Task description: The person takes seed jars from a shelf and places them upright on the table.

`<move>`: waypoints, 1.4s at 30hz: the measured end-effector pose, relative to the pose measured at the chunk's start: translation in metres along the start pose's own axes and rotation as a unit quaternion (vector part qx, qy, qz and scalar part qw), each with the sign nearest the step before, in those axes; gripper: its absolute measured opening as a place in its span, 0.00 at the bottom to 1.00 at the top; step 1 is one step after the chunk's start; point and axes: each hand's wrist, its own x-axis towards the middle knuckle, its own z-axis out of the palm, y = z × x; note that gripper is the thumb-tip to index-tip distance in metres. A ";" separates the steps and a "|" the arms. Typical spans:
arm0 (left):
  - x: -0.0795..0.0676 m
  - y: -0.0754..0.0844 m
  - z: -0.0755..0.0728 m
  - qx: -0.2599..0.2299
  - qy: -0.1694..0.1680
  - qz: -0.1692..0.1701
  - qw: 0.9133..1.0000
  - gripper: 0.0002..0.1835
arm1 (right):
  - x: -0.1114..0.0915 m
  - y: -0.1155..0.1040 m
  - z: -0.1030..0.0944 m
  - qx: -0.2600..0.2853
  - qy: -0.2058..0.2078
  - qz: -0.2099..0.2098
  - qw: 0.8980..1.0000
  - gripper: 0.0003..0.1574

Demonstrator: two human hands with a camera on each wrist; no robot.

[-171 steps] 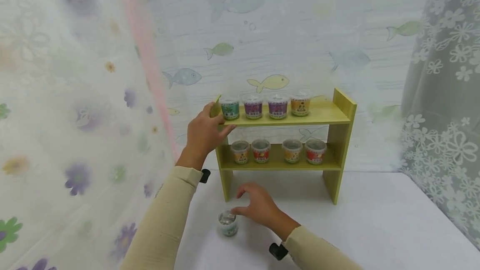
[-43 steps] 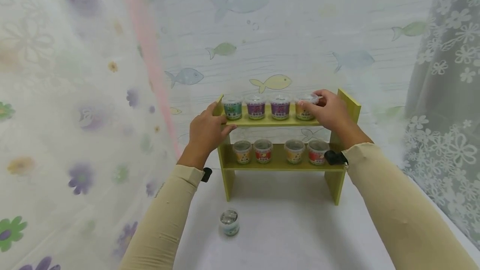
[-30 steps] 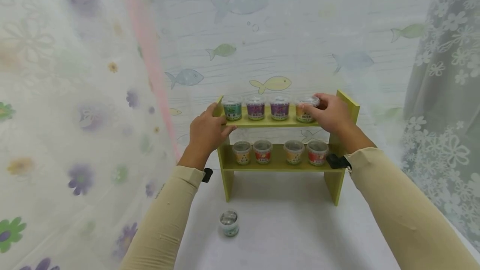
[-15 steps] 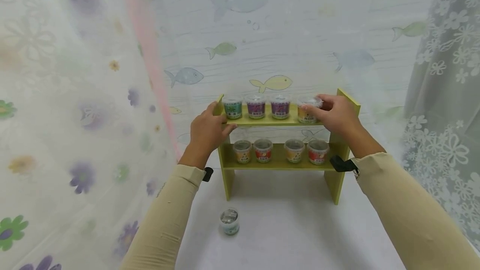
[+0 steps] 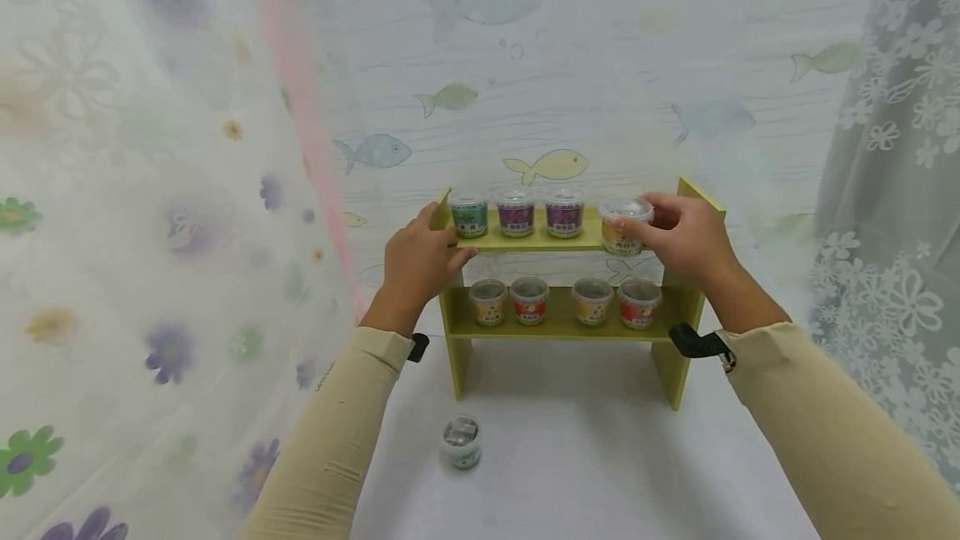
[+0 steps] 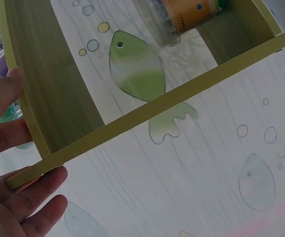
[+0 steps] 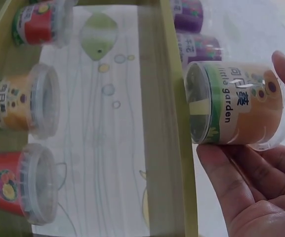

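Note:
My left hand (image 5: 420,261) grips the upper left corner of a yellow-green two-tier shelf (image 5: 540,246); the left wrist view shows thumb and fingers on both sides of its side board (image 6: 31,126). My right hand (image 5: 690,236) holds a lidded clear plastic cup with an orange sunflower label (image 5: 619,245) at the right part of the upper tier. In the right wrist view this orange cup (image 7: 248,106) is pinched between thumb and fingers, its base right at the shelf's front edge. Left of it on that tier stand a teal cup (image 5: 470,217) and two purple cups (image 5: 564,217).
On the lower tier, orange cups (image 5: 592,307) and red cups (image 5: 530,307) stand in two pairs with a gap between. A pale lidded cup (image 5: 461,444) stands on the white tabletop (image 5: 570,457), in front of the shelf's left leg. A fish-print curtain (image 5: 637,65) hangs behind.
My right hand has left the pale cup on the table, gone up to the orange cup, taken hold of it and drawn it right and toward me. My left hand stays on the shelf.

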 end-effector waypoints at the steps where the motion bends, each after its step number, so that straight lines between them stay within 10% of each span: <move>1: 0.000 0.000 0.000 0.000 0.000 0.000 1.000 0.26 | -0.001 0.000 0.000 0.004 0.002 0.001 1.000 0.45; 16: -0.002 0.001 0.001 -0.002 -0.005 -0.005 1.000 0.26 | -0.028 -0.007 0.013 0.101 -0.011 0.019 0.995 0.39; 42: 0.001 0.000 0.004 0.007 0.009 -0.004 1.000 0.26 | -0.074 0.013 0.098 0.121 -0.084 0.020 0.989 0.34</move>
